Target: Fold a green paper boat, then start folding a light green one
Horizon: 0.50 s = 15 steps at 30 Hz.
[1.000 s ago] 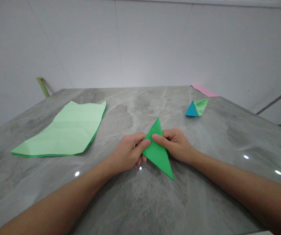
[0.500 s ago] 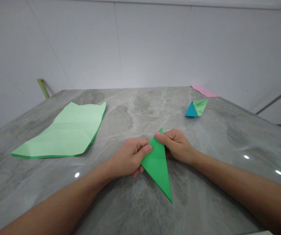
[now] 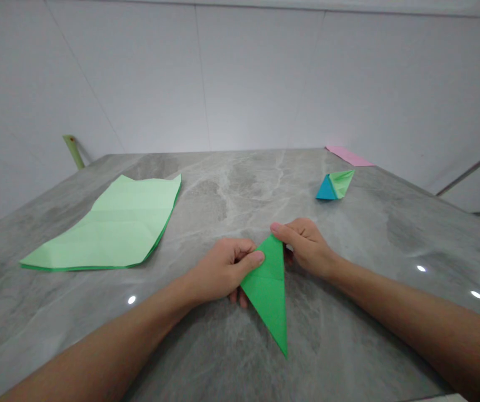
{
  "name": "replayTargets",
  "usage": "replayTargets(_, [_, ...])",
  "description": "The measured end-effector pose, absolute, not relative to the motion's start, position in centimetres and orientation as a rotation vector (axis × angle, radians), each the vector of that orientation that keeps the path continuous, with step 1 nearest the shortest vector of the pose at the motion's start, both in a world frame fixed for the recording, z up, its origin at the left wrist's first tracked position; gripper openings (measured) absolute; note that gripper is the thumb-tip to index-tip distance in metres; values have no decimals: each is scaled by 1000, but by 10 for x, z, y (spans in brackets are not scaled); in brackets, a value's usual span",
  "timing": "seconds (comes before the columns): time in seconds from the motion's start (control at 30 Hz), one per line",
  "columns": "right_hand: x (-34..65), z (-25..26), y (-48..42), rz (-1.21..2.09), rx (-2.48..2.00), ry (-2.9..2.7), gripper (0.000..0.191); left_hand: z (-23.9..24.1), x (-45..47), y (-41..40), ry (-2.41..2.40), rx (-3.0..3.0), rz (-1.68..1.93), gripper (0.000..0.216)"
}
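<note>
A dark green paper folded into a long narrow triangle (image 3: 271,293) is held just above the grey marble table (image 3: 231,184), its sharp tip pointing toward me. My left hand (image 3: 221,271) pinches its left corner between thumb and fingers. My right hand (image 3: 307,245) grips the top corner from the right, fingers curled around the edge. A crease runs across the triangle between the two hands.
A stack of light green creased sheets (image 3: 114,223) lies at the left. A folded blue and green paper shape (image 3: 334,185) sits at the back right, a pink sheet (image 3: 349,156) behind it. A green strip (image 3: 73,149) leans by the wall.
The folded triangle has swung and slid toward me: its far tip dropped between my hands and its near tip now reaches lower on the table. Both hands kept their grip.
</note>
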State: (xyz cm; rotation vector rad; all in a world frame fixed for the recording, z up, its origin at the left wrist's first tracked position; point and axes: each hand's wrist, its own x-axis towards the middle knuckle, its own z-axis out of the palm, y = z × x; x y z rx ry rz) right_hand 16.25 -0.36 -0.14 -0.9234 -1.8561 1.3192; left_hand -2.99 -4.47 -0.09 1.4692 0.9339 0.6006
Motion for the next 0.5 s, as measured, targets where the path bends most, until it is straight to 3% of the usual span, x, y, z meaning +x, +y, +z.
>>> replayTargets(0.17, [160, -3, -4, 1221, -864, -1967, 67, -1, -29, -44, 870, 1419, 582, 38])
replayTargets(0.5, [159, -1, -4, 1371, -857, -2082, 61, -4, -27, -43, 986, 1468, 919, 35])
